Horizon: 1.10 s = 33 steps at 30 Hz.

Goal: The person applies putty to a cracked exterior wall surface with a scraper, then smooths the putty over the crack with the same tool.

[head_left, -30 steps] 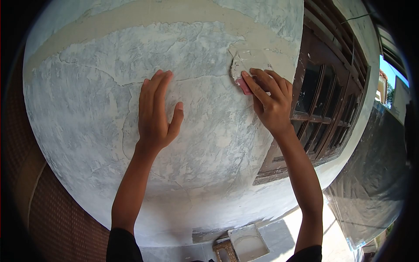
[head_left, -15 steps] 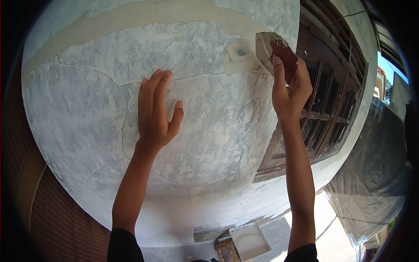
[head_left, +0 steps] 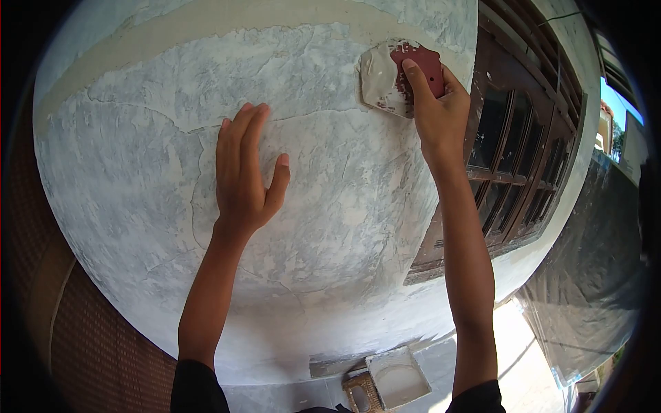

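Observation:
My left hand [head_left: 241, 168] lies on the white and grey wall [head_left: 310, 199], fingers stretched upward and thumb apart, holding nothing. Up at the right, my right hand [head_left: 441, 113] grips a dark red putty scraper [head_left: 425, 65] with the thumb on its face. Pale wet putty [head_left: 379, 76] coats the scraper's left part. The scraper is against the wall close to the window frame and covers the patch behind it. A band of beige putty [head_left: 227, 19] runs in an arc across the top of the wall.
A brown wooden window with glass panes [head_left: 513, 151] stands on the right. Down on the floor are a square tray with pale residue [head_left: 406, 377] and a woven stool [head_left: 358, 394]. Dark plastic sheeting [head_left: 585, 261] hangs at far right, brown woven panelling [head_left: 103, 330] at left.
My right hand has moved left with the scraper, over the beige patch. The scraper has turned, so its putty-coated face shows more. My left hand has stayed almost in place.

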Motion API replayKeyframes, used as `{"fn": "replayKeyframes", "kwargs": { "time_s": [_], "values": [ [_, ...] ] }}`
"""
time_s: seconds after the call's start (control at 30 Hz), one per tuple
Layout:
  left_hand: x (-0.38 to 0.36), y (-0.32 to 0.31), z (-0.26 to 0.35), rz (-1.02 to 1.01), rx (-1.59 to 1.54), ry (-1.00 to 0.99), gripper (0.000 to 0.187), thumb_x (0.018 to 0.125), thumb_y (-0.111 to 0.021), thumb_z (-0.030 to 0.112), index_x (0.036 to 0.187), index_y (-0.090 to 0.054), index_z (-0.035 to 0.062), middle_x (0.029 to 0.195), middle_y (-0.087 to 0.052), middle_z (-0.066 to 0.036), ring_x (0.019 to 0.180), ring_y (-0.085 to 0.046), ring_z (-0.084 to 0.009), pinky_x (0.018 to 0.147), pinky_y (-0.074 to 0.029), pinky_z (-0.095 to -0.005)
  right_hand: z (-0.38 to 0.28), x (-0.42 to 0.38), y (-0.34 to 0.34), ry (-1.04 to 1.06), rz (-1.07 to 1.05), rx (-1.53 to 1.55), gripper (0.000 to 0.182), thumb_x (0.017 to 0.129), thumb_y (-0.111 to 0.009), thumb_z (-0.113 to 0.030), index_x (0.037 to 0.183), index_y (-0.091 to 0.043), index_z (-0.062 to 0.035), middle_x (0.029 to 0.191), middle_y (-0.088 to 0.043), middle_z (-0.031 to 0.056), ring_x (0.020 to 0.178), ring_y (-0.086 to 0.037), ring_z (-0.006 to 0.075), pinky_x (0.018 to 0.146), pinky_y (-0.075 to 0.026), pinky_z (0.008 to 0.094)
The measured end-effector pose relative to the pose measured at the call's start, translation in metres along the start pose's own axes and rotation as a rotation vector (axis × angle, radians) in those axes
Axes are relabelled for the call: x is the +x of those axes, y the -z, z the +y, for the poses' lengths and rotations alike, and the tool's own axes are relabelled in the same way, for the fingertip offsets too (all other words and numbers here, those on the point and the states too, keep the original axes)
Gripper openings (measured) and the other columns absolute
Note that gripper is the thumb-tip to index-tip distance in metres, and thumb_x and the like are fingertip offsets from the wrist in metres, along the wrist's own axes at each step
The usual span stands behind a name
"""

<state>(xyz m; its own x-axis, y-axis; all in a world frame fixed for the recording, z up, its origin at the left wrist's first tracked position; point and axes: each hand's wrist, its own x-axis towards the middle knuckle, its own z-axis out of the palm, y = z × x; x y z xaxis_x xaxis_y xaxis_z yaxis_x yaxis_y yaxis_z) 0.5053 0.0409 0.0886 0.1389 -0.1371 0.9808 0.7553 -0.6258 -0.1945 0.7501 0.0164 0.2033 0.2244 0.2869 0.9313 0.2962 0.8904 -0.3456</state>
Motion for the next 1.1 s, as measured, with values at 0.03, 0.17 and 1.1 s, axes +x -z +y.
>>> {"fn": "replayKeyframes", "kwargs": {
  "time_s": [0.03,0.17,1.1],
  "values": [
    [0.0,-0.001,0.001,-0.002,0.005,0.004,0.058,0.095,-0.055,0.02,0.147,-0.039,0.001,0.147,-0.046,-0.018,0.141,-0.039,-0.0368,0.119,-0.022,-0.0582,0.002,0.0,0.0,0.03,0.007,-0.028,0.033,0.093,-0.071,-0.024,0.109,-0.069,0.0054,0.09,-0.072,0.0075,0.08,-0.063,0.0098,0.074,-0.051,0.0254],
    [-0.002,-0.003,-0.002,0.005,0.013,-0.005,0.058,0.095,-0.054,0.021,0.147,-0.039,0.0012,0.147,-0.046,-0.018,0.141,-0.039,-0.0368,0.119,-0.022,-0.0584,0.008,0.0,0.004,0.141,0.03,-0.058,0.032,0.094,-0.071,-0.024,0.108,-0.068,0.0053,0.092,-0.072,0.0079,0.081,-0.063,0.0094,0.075,-0.05,0.025],
    [0.012,0.002,-0.004,-0.015,0.195,-0.03,0.057,0.096,-0.052,0.018,0.149,-0.038,0.0033,0.151,-0.043,-0.015,0.144,-0.036,-0.033,0.119,-0.023,-0.0562,0.017,0.006,0.026,0.153,0.075,-0.105,0.032,0.096,-0.069,-0.024,0.108,-0.066,0.0054,0.093,-0.072,0.0083,0.081,-0.063,0.0098,0.076,-0.051,0.0262]
  ]
}}
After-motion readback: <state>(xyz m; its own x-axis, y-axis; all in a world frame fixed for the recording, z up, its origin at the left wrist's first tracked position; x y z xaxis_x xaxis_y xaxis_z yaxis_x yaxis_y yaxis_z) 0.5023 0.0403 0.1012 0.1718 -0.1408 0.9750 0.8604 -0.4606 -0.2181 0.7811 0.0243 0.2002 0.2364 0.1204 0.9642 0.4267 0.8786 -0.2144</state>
